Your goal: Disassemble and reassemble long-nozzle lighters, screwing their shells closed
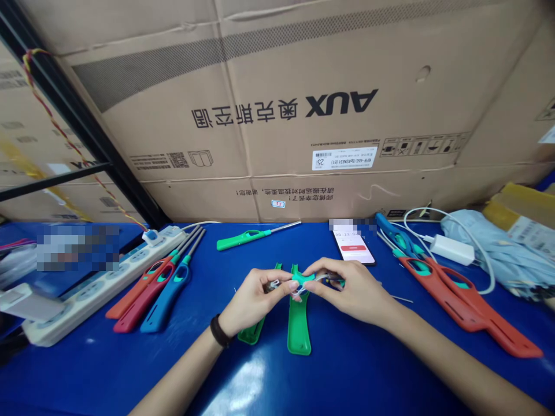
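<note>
My left hand (255, 297) and my right hand (347, 286) meet over the blue table, both pinched on a small teal trigger piece with white wires (300, 282). Directly below the fingers lies a green lighter shell half (298, 323), open side up. A second green shell half (254, 330) lies partly under my left hand. A black band sits on my left wrist.
Three finished lighters, orange, red and blue (151, 289), lie at left beside a white power strip (87, 289). A green lighter (251, 236) lies behind. A phone (353, 245), blue and orange lighter shells (459, 300), a white charger (451, 249) sit right. Cardboard boxes (303, 104) wall the back.
</note>
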Demonstrator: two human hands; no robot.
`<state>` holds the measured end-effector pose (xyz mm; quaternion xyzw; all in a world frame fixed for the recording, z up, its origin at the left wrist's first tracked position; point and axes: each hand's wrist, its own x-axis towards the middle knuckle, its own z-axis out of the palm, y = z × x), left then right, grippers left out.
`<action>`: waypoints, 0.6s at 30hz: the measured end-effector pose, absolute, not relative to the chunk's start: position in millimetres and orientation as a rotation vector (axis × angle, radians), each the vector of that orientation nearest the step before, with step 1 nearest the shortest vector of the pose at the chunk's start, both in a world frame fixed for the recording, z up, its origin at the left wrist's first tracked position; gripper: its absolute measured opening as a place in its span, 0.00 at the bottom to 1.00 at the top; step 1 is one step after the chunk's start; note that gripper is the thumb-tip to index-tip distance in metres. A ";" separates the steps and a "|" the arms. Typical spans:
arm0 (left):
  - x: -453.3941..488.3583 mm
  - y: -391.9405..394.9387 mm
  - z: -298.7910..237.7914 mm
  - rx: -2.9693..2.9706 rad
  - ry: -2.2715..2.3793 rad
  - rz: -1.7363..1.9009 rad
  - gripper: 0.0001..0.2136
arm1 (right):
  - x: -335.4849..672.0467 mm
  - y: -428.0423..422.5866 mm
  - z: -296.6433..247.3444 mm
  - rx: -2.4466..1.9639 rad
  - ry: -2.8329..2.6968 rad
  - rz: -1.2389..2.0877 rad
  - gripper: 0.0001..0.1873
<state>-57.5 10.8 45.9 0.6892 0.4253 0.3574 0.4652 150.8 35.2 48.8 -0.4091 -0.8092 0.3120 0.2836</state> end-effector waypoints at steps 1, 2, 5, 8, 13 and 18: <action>-56.8 10.4 45.2 1.688 1.047 0.874 0.11 | 151.1 35.1 48.7 -1.102 -2.183 0.826 0.14; -56.1 10.0 44.1 1.686 1.056 0.869 0.11 | 151.5 35.2 48.7 -1.112 -2.194 0.817 0.14; -54.0 9.8 40.1 1.708 1.106 0.842 0.11 | 153.2 36.6 49.8 -1.164 -2.199 0.837 0.14; -53.7 10.7 38.3 1.733 1.154 0.814 0.12 | 154.5 38.7 51.9 -1.165 -2.130 0.938 0.12; -55.4 9.8 41.2 1.843 1.223 0.736 0.15 | 152.9 41.6 54.2 -1.114 -1.978 1.105 0.10; -55.1 6.7 40.2 2.091 1.317 0.832 0.13 | 150.8 40.9 53.6 -1.101 -1.919 1.130 0.10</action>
